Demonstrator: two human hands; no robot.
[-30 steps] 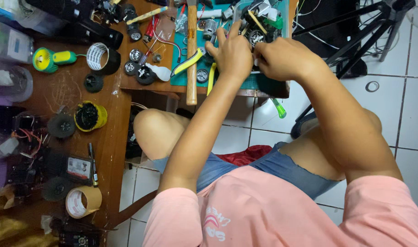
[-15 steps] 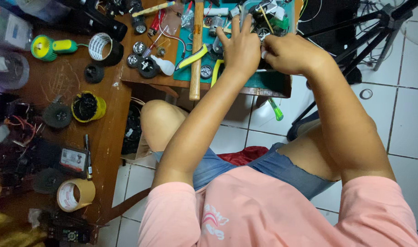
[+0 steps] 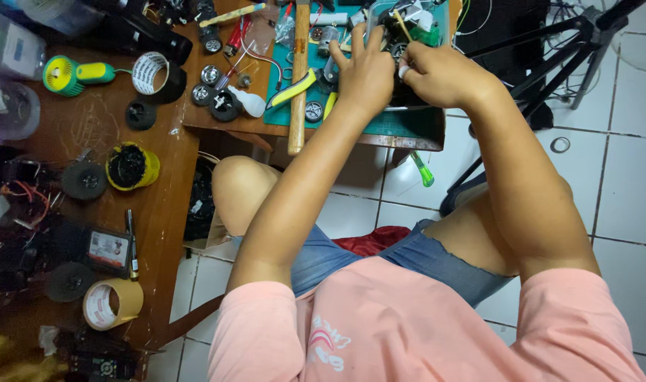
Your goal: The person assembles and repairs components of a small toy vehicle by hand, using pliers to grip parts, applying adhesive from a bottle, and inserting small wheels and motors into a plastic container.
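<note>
Lap: pink shirt and denim shorts fill the near view; a red cloth (image 3: 369, 239) lies between the knees, and a green-handled screwdriver (image 3: 422, 170) lies on the tiled floor just below the bench edge.
Side table: a roll of tape (image 3: 111, 304), a yellow-rimmed wheel (image 3: 130, 166) and a loose black wheel (image 3: 84, 181) sit unused, well apart from the hands.
Bench edge: a wooden-handled hammer (image 3: 299, 78) overhangs the green cutting mat (image 3: 379, 124), with yellow-handled pliers (image 3: 291, 89) just beside it.
Left hand: the left hand (image 3: 365, 71) lies spread, fingers extended, pressing on the small toy vehicle chassis (image 3: 400, 32) on the mat.
Right hand: the right hand (image 3: 443, 71) is curled, fingertips pinched at the chassis; what it pinches cannot be told.
Work state: judged as mid-assembly, since several small wheels (image 3: 217, 92) lie loose on the bench, unfitted, and the chassis is open with parts showing.
</note>
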